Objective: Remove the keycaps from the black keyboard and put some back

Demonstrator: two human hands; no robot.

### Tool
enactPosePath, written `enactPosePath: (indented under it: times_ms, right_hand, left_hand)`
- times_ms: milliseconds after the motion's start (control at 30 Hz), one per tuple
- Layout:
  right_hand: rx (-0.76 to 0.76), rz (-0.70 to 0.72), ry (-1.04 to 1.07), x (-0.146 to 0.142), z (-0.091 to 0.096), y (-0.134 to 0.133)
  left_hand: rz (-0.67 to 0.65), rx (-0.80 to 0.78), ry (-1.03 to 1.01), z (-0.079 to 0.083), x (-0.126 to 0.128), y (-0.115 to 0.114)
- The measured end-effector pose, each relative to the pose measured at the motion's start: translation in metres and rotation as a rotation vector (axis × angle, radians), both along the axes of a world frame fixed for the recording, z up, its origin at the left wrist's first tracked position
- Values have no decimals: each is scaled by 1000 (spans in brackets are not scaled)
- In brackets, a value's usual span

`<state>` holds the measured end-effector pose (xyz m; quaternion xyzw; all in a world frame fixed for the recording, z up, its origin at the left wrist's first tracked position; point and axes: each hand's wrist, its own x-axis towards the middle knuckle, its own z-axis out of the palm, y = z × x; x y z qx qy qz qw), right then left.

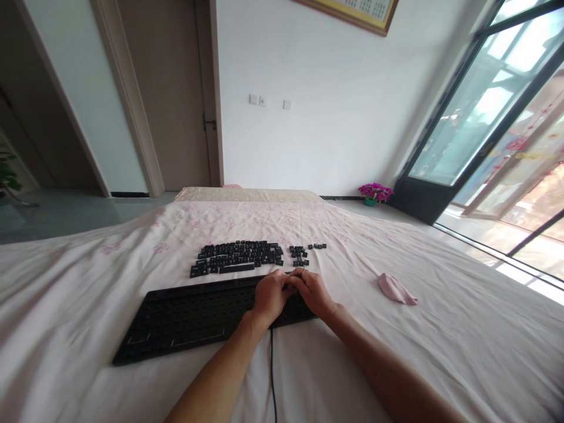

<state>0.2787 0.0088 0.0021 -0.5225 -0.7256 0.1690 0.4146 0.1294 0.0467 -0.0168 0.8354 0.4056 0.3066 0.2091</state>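
At lower centre, our left hand point(269, 295) and right hand point(314, 291) meet, fingers curled, over the right end of the keyboard point(189, 317), whose long axis stretches toward the frame's lower left; whether they grip anything, we cannot tell.

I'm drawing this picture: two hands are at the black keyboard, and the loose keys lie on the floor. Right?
Wrong place for the loose keys: the head view shows them on the pale flowered sheet. The left hand and right hand are at the black keyboard.
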Motion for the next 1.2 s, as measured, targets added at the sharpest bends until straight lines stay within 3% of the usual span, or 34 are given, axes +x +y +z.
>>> enactPosePath:
  times_ms: [333,500,733,833,1000,1200]
  right_hand:
    - [196,-62,41,2,-5,-9]
    - [316,25,-66,1,2,-13]
    - [456,21,-295,-7,14,-11]
    - [423,-7,-307,-7,20,-7]
    - [174,-162,-339,-3,19,-2]
    - [45,-184,-333,1,12,4]
  left_hand:
    - [-54,100,12,10,-1,-7]
    - [-47,10,-81,8,-2,-6]
    - [64,-103,-183,2,-1,0]
    - [37,-222,-361,1,-1,3]
    - [-11,-388,-701,-3,-2,10]
    - [-24,-375,-716,-5,-2,10]
